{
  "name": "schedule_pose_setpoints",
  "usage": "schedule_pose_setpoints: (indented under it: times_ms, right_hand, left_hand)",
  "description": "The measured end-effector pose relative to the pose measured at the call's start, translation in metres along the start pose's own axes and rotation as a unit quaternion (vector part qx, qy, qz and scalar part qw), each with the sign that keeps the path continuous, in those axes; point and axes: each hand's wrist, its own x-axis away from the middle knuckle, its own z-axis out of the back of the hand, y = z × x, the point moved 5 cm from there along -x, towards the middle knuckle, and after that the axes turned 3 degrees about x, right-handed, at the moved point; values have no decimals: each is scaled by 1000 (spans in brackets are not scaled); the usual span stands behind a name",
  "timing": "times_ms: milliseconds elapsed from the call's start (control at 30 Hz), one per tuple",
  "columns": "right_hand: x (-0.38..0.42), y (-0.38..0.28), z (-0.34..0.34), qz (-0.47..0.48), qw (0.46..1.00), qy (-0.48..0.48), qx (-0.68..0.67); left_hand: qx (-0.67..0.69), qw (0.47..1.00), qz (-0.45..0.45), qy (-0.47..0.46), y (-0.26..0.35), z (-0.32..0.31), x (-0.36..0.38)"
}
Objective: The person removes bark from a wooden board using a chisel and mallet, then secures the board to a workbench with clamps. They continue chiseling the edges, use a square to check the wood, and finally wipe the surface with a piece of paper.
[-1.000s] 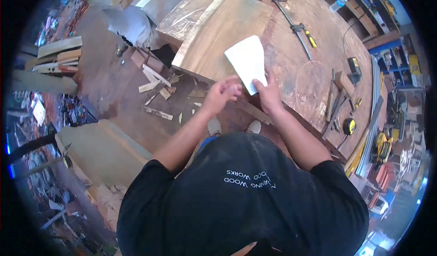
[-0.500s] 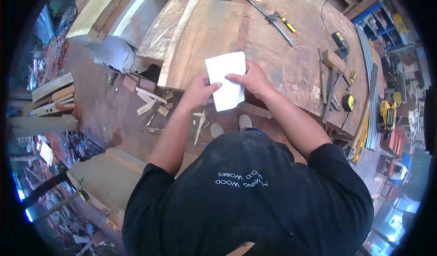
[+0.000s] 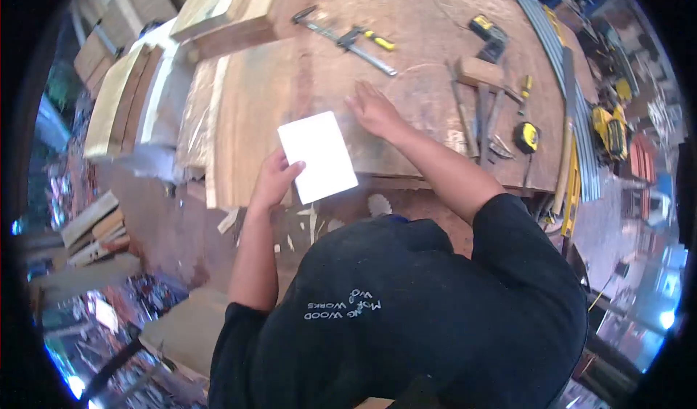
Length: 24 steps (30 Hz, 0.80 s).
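Observation:
A white sheet of paper is pinched at its left edge by my left hand, the thumb lying on top. It hangs over the front edge of the wooden workbench. My right hand is off the paper, to its upper right, over the bench top with the fingers stretched out and nothing in them. Beyond that hand lies a bar clamp with a yellow and black handle. A wide wooden board rests on the bench left of the paper.
Thick timber pieces are stacked at the far left. On the right of the bench are a cordless drill, a wooden block, hammers, a yellow tape measure and a long level. Wood offcuts lie on the floor at left.
My right hand has let go of the paper and moved out over the bench, fingers extended. The paper now stays in my left hand only. The view has shifted right.

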Motion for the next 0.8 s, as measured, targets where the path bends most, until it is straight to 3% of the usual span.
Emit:
schedule_pose_setpoints:
  times_ms: [67, 100, 200, 233, 267, 300, 333, 400, 533, 600, 667, 733, 800]
  right_hand:
    - [24, -13, 20, 170, 957, 234, 33]
    - [26, -8, 20, 162, 957, 238, 32]
    - [28, 26, -3, 111, 988, 11, 103]
    - [27, 47, 2, 102, 989, 18, 102]
    - [20, 79, 21, -15, 992, 124, -26]
    - [21, 111, 31, -131, 953, 224, -155]
    - [35, 109, 41, -139, 951, 226, -159]
    - [65, 72, 43, -63, 927, -23, -369]
    - [55, 127, 46, -58, 915, 69, -392]
    - [52, 154, 91, -75, 926, 185, -322]
    - [44, 184, 116, -97, 933, 199, -285]
    - [66, 183, 155, -173, 956, 238, -15]
    - [71, 219, 170, -101, 923, 370, -19]
  left_hand:
    - [-12, 1000, -3, -28, -2, -18, -12]
    - [2, 1000, 12, -29, 0, -29, -15]
    - [9, 998, 42, -51, 6, -62, -31]
    - [0, 998, 43, -48, 7, -72, -36]
    - [-9, 998, 39, -41, 10, -80, -44]
    - [-24, 998, 16, -57, 10, -89, -49]
    - [-27, 997, 22, -63, 8, -99, -55]
    - [-57, 996, 35, -62, 3, -114, -66]
    - [-122, 988, 61, -67, -14, -126, -87]
    - [-127, 992, 5, -2, -9, -122, -89]
    - [-171, 984, -27, 36, -19, -104, -90]
    - [-252, 956, -125, 87, -16, -85, -82]
    - [-245, 955, -113, 124, 0, -80, -65]
